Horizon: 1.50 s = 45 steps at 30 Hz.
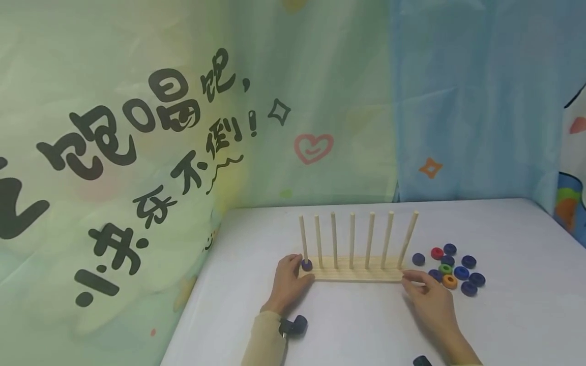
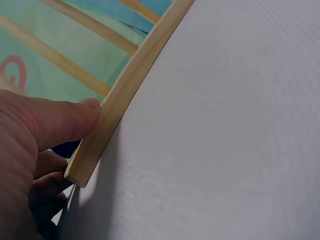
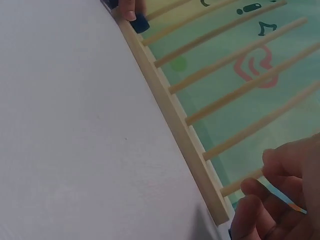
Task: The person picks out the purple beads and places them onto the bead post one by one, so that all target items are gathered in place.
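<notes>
A wooden peg board point(image 1: 357, 275) with several upright pegs stands across the table. My left hand point(image 1: 288, 285) grips its left end, the thumb point(image 2: 70, 117) on the near side and the other fingers behind. A dark blue ring point(image 1: 306, 265) sits at the foot of the leftmost peg, beside those fingers. At the board's other end is my right hand point(image 1: 432, 304), its fingers loosely bent with nothing seen between them. In the right wrist view, the fingertips point(image 3: 250, 186) are close by the last peg point(image 3: 240, 186).
Right of the board lies a loose group of rings: several blue ones point(image 1: 462, 273), a red ring point(image 1: 437, 253), a green ring point(image 1: 445, 269) and an orange ring point(image 1: 449, 281). A printed curtain point(image 1: 320, 101) hangs behind the white table point(image 1: 357, 325).
</notes>
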### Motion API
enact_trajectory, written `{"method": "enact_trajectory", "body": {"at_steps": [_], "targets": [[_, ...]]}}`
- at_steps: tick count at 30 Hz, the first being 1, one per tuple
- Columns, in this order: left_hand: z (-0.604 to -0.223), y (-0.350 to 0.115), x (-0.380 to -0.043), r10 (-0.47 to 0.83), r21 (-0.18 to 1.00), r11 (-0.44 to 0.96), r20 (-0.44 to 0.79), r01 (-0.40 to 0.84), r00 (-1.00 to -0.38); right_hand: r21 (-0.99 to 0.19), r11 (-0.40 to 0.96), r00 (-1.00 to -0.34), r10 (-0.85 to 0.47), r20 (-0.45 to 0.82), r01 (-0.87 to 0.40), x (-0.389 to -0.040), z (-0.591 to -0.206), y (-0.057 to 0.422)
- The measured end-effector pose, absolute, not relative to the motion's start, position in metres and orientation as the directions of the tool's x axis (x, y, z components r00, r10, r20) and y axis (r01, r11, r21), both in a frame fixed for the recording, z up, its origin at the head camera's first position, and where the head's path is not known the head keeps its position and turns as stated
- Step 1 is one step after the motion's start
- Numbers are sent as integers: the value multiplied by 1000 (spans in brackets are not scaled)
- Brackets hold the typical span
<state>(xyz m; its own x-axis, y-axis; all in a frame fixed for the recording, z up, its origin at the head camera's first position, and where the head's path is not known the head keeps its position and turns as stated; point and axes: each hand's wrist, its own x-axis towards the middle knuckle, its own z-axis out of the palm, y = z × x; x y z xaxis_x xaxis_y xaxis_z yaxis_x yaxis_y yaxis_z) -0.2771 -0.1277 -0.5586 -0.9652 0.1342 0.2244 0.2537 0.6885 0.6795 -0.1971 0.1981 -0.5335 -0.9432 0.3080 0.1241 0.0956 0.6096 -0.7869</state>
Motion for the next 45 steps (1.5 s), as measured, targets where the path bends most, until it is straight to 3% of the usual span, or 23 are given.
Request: {"method": "enact_trajectory", "body": {"at_steps": [9, 19, 26, 32, 45], "targets": [[-553, -127, -276, 109, 692, 683, 223, 236, -969, -777, 623, -893, 397, 211, 93, -199, -532, 213], [-556, -127, -277, 94, 712, 666, 214, 221, -972, -836, 522, -883, 457, 108, 168, -196, -531, 234], [-557, -126, -278, 89, 720, 660, 209, 215, -974, -808, 519, -843, 536, 55, 277, -196, -530, 245], [-556, -126, -277, 86, 723, 662, 188, 198, -978, -795, 518, -789, 609, 82, 317, -198, -530, 251], [-556, -128, -279, 102, 716, 658, 222, 233, -970, -790, 487, -737, 673, 67, 373, -197, -529, 273]]}}
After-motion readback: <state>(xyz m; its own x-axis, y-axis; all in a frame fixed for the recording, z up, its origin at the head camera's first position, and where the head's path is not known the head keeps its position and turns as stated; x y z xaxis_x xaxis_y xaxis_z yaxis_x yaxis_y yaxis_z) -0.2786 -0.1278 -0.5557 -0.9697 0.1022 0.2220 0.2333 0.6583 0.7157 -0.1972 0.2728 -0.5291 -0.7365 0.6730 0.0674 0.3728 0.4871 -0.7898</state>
